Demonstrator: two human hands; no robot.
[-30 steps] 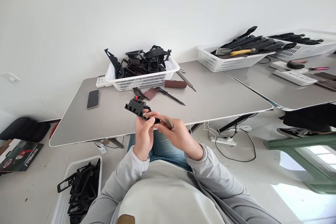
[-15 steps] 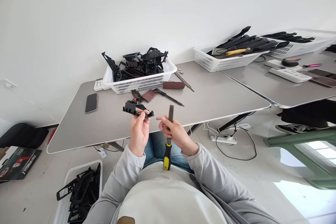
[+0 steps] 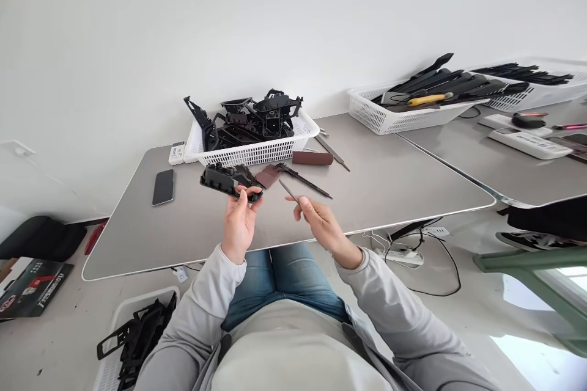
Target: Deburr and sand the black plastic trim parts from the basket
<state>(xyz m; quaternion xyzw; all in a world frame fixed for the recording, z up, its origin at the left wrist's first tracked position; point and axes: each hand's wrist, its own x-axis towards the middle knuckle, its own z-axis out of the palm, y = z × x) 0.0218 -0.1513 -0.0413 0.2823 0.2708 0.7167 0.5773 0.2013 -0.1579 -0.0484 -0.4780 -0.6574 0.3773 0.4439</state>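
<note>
left grip (image 3: 238,226) pinches black part (image 3: 221,179), in front of white basket (image 3: 270,151) | right grip (image 3: 323,223) holds slim file (image 3: 288,190), front-right of basket | phone (image 3: 163,187) front-left of basket

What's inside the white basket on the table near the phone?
The white basket holds a jumble of black parts, some sticking up. Whatever lies beneath the top ones is covered from view.

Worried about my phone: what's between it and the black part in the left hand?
In the head view, only grey tabletop shows between phone and black part.
</note>
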